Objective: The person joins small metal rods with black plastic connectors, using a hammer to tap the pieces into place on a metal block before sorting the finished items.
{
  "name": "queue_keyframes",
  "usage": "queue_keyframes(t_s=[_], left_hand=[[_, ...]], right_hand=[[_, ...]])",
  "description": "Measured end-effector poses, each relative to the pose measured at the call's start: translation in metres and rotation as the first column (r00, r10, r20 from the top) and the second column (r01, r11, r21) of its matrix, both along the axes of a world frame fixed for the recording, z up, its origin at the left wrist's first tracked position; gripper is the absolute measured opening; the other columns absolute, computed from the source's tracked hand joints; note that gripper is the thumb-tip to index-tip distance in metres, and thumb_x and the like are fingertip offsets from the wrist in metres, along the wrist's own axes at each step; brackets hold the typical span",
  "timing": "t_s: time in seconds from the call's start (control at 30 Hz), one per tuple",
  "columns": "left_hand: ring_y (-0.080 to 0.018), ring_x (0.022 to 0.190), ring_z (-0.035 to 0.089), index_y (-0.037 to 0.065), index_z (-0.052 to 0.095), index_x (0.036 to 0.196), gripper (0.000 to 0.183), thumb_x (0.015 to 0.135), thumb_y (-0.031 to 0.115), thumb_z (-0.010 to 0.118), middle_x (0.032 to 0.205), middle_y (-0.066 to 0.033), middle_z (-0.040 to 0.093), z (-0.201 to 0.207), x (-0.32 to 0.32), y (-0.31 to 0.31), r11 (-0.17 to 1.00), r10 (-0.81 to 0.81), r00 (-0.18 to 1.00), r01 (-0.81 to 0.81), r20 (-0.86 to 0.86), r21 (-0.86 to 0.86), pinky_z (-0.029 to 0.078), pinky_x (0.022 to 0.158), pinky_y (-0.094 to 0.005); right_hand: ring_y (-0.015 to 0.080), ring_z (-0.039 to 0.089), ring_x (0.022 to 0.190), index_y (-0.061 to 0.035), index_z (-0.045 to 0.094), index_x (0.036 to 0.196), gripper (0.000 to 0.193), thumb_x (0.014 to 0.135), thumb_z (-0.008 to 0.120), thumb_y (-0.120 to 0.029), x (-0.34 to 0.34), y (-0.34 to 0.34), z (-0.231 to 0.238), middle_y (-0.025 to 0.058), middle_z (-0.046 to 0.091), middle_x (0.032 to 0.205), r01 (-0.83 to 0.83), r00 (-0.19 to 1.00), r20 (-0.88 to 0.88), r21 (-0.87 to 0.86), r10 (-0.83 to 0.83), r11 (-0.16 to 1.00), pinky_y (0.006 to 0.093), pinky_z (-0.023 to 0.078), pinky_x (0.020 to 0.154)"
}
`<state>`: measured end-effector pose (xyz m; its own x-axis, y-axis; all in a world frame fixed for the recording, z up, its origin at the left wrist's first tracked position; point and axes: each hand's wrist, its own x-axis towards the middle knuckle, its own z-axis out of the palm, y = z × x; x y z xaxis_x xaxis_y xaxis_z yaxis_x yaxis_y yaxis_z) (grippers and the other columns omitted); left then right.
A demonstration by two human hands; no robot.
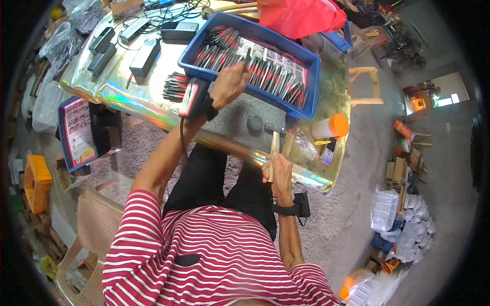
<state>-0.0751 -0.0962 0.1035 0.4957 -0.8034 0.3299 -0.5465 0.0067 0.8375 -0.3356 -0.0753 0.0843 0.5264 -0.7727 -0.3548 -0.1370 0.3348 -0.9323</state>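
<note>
My left hand (pixel 229 85) is closed on a thin dark flat piece (pixel 247 61), its exact kind unclear, above the near side of a blue plastic tray (pixel 188 71). Rows of flat black-and-red pieces (pixel 270 76) stand packed in that tray. My right hand (pixel 278 172) grips the wooden handle of a hammer (pixel 274 148) at the table's front edge. The hammer's metal head lies over the edge of a grey slab (pixel 232 120), beside a dark round block (pixel 254 123). Left of my left wrist, a stack of similar flat pieces (pixel 175 85) rests on the table.
Black adapter-like boxes (pixel 145 57) and cables lie at the far left of the shiny table (pixel 122 97). A white jar with an orange lid (pixel 329 126) and clear plastic (pixel 303 145) are at right. A red bag (pixel 301 18) sits behind the tray; a chair (pixel 99 217) stands left.
</note>
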Motion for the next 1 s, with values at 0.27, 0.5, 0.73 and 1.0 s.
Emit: queue_keyframes(t_s=[0.27,0.5,0.73,1.0], left_hand=[[-0.0312,0.064,0.056,-0.002,0.052,0.071,0.014,0.07,0.013,0.052,0.066,-0.0167,0.056,-0.046,0.058,-0.052,0.957,0.081,0.881,-0.199,0.467,0.209,0.043,0.057,-0.0385],[-0.0115,0.04,0.033,0.009,0.042,0.063,0.016,0.075,0.016,0.051,0.05,0.001,0.031,-0.042,0.035,-0.042,1.0,-0.027,0.991,0.026,0.135,0.003,0.03,0.037,-0.0245],[-0.0251,0.059,0.054,0.004,0.049,0.08,0.005,0.076,0.004,0.047,0.068,-0.0117,0.054,-0.025,0.03,0.001,0.892,0.398,0.883,-0.309,0.248,-0.331,0.043,0.052,-0.0316],[-0.0231,0.072,0.06,0.003,0.056,0.082,0.007,0.076,0.004,0.052,0.082,-0.0127,0.059,-0.061,0.04,0.124,0.88,0.46,0.853,-0.474,0.245,-0.002,0.048,0.068,-0.0335]], right_hand=[[0.0148,0.051,0.041,0.0032,0.044,0.081,0.034,0.088,0.039,-0.03,0.0,-0.002,-0.007,0.0119,0.051,0.059,-0.127,0.985,-0.116,0.031,0.13,0.991,0.0275,0.047,0.037],[0.0149,0.051,0.043,0.0023,0.045,0.084,0.03,0.089,0.039,-0.027,-0.004,-0.004,-0.007,0.0115,0.051,0.061,-0.13,0.981,-0.147,0.002,0.129,0.992,0.0276,0.048,0.038],[0.0146,0.052,0.043,0.0023,0.045,0.085,0.031,0.089,0.039,-0.028,-0.006,-0.007,-0.01,0.0111,0.051,0.06,-0.172,0.978,-0.131,-0.038,0.166,0.984,0.027,0.048,0.038],[0.0155,0.054,0.045,0.0024,0.045,0.085,0.033,0.088,0.039,-0.03,-0.005,-0.01,-0.01,0.0128,0.053,0.061,-0.205,0.971,-0.139,-0.065,0.194,0.977,0.0271,0.048,0.039]])
